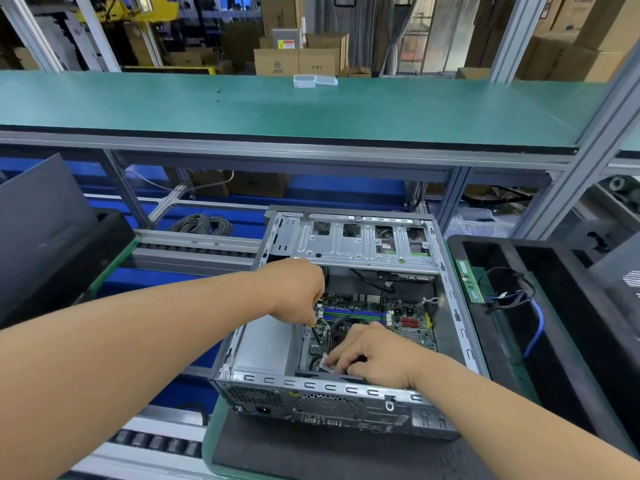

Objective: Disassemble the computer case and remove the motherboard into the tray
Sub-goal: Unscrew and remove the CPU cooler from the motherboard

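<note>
Green motherboard [374, 320] lies flat inside open grey steel case [346, 389], beneath both hands: left hand [298, 292] grips a screwdriver [317, 336], right hand [374, 355] pinches a connector.

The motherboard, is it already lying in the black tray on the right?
No, the motherboard sits inside the computer case, both hands over it, while the tray holds cables and a memory stick.

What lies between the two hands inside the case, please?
In the head view, the motherboard and a black cable lie between the left hand and right hand.
</note>
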